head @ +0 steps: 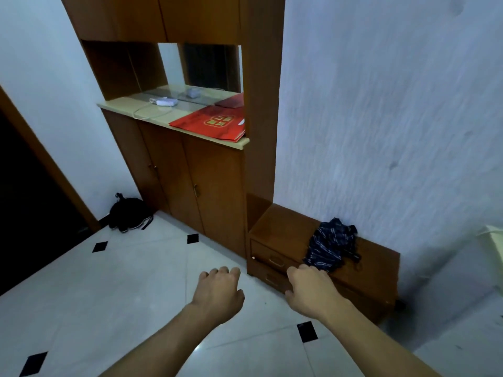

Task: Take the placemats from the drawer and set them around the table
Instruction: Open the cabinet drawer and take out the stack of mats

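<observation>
The fingers [220,271] of the left hand [217,292] are loosely curled downward, knuckles up, with the thumb out to the side; they close on nothing and hang in the air over the white tiled floor with small black diamond insets [109,281]. The fingers [310,269] of the right hand [313,291] are bent forward over the front top edge of the low brown wooden drawer chest [283,227]. Their tips are hidden from view, so whether they grip the edge or only rest there cannot be told. They lie just beside a crumpled dark blue striped cloth [330,244] that sits on the chest's top.

The chest stands against the pale wall and has two drawers in its front. The upper drawer [269,255] with its metal handle appears closed; the lower drawer [272,278] sits just left of the right hand. No placemats show; the drawers' contents are out of sight.

Left of the chest rises a tall brown wooden cabinet [206,180] with closed doors and a beige counter. On the counter lie a red paper bag with gold lettering [215,123] and a small white device with a cord [164,102]. A black bag [128,212] slumps on the floor by the cabinet's left corner.
</observation>
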Demonstrator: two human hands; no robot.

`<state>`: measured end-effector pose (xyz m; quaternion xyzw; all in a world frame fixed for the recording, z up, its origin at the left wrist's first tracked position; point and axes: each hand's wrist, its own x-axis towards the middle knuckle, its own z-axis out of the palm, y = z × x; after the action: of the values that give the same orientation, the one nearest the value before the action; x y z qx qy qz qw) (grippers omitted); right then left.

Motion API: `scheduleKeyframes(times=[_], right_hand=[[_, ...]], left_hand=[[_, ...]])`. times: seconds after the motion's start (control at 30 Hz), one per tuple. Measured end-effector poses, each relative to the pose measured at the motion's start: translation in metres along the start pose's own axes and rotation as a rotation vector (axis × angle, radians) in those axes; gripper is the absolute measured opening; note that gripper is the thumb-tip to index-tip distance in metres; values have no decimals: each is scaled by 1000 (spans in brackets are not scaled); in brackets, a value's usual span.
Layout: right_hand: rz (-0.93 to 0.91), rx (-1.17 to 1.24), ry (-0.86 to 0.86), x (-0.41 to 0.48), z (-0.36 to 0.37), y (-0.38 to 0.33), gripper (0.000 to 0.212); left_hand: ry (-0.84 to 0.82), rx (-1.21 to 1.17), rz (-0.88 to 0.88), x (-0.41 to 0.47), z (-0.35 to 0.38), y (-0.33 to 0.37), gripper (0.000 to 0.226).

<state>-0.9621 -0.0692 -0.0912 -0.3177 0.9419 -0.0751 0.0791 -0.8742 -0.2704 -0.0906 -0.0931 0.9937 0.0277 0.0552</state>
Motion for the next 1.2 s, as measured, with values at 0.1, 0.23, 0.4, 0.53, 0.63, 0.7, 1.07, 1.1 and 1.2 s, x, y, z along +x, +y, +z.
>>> scheduleKeyframes(times=[0.1, 0.23, 0.4, 0.53, 0.63, 0.7, 1.07, 1.1, 1.2], right_hand=[[21, 11, -23, 47, 6, 15, 19], [104, 42, -77, 113, 19, 28, 28], [257, 68, -130, 199, 38, 35, 31], [368, 118, -191, 256, 59, 44, 29], [432, 163, -232, 289, 80, 61, 23], [471, 198, -250, 309, 101, 74, 22], [538, 293, -355, 372, 311, 179, 27], [539, 294, -362, 375, 331, 185, 26], [531, 325, -320, 390, 378, 201, 23]], left_hand=[[-40, -3, 11, 51, 7, -9, 30], [-66, -12, 78, 128, 19, -27, 29], [-118, -34, 211, 236, 39, -56, 30], [-208, -34, 305, 312, 62, -69, 30], [-262, -36, 351, 358, 85, -67, 38], [-288, -36, 376, 387, 109, -63, 44], [-385, -105, 346, 474, 341, -42, 33], [-384, -109, 342, 480, 361, -41, 33], [-356, -121, 357, 502, 415, -31, 38]])
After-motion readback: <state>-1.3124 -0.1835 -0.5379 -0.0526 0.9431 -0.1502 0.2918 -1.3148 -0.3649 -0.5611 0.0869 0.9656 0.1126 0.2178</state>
